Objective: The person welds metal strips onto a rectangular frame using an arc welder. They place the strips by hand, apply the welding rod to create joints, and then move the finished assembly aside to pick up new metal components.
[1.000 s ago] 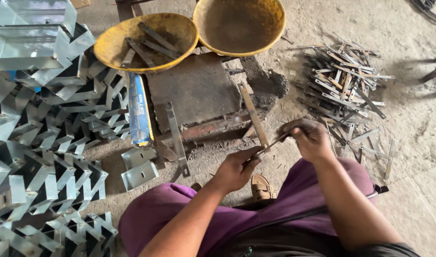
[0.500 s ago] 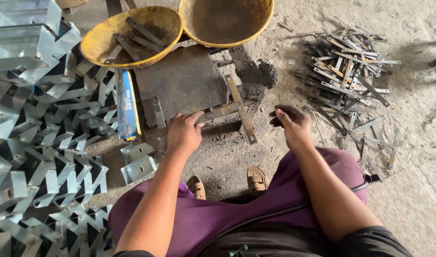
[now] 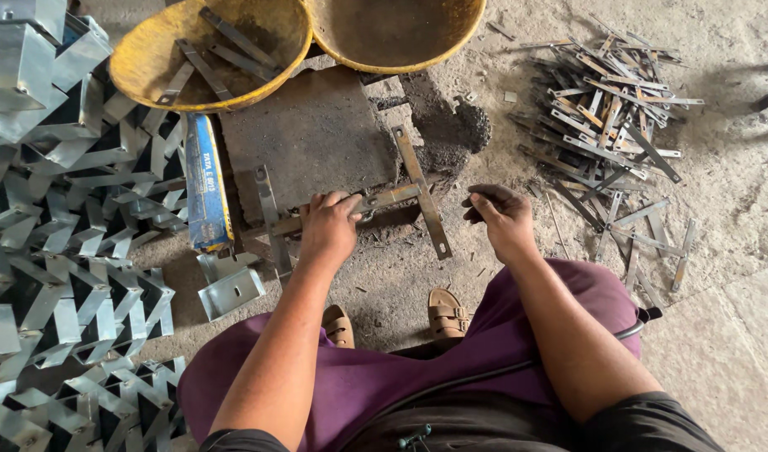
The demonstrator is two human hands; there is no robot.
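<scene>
Pressing down on the flat metal strip (image 3: 376, 201), your left hand (image 3: 329, 228) now lies over its left part, fingers curled across the strip and pinning it where it lies across the low edge of the dark steel plate (image 3: 309, 134). A second ago both hands were up near your knees, working a thin piece between them; half a second ago the left had just reached the strip. So the hold has shifted from a two-handed grip in the air to one hand bearing on the work set on the floor.

Your right hand (image 3: 499, 219) has come off to the right of the cross-strip (image 3: 422, 192), which lies over the pinned strip at an angle. Its fingers are closed into a loose fist; something small and dark may be pinched there, but I cannot tell what, or whether anything is held at all.

The heap of loose strips (image 3: 606, 109) lies well apart at your right. Two yellow bowls (image 3: 208, 50) stand beyond the plate, the left one holding a few strips. Folded sheet-metal brackets (image 3: 57, 209) fill the floor at your left, a blue box (image 3: 204, 180) standing between them and the plate.
</scene>
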